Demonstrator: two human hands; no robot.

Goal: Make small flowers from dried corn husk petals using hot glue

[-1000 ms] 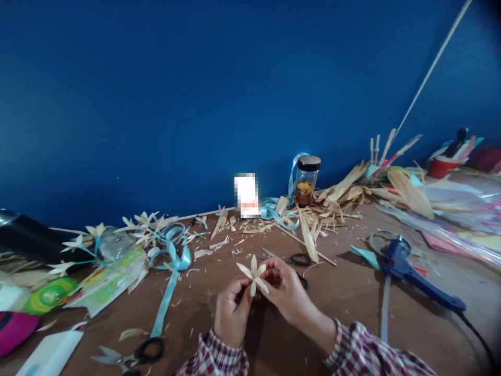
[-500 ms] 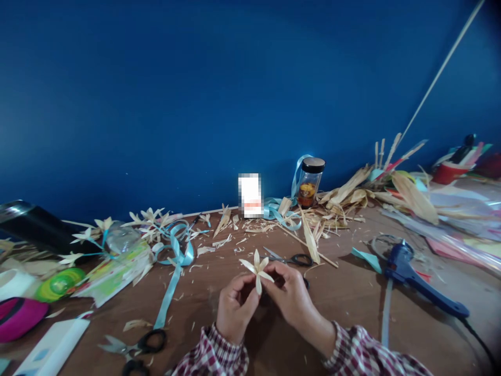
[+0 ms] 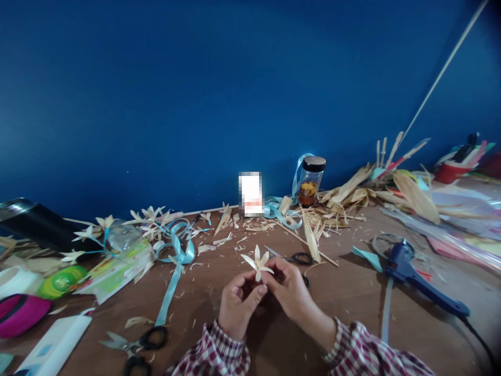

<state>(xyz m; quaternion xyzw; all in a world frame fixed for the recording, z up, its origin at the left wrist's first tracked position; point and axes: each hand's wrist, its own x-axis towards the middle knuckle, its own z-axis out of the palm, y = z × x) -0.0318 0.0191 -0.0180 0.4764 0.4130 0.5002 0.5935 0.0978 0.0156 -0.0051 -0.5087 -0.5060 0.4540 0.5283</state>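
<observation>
A cream-coloured flower (image 3: 257,262) with several pointed petals, looking like dried corn husk, is held up between my two hands. My left hand (image 3: 239,305) is closed, thumb and fingers pinching the flower's base from the left. From the right, my right hand (image 3: 290,290) pinches at the same base, its fingertips close behind the petals. The base itself is mostly hidden by the fingers. Just behind my right hand lies a pair of black-handled scissors (image 3: 302,258), partly covered by it. Another pair of scissors (image 3: 135,344) lies spread at the lower left.
A blue glue gun (image 3: 425,284) with a cord lies at the right. Light-blue ribbon (image 3: 174,282) trails at the left near finished flowers (image 3: 151,216). A lidded jar (image 3: 312,180) stands by the wall among dried husks (image 3: 348,190). A dark cylinder (image 3: 43,224) leans at far left.
The flower has tilted slightly, so its lower petal looks shorter. My left thumb has shifted a little right, below the petals. Both hands keep their hold.
</observation>
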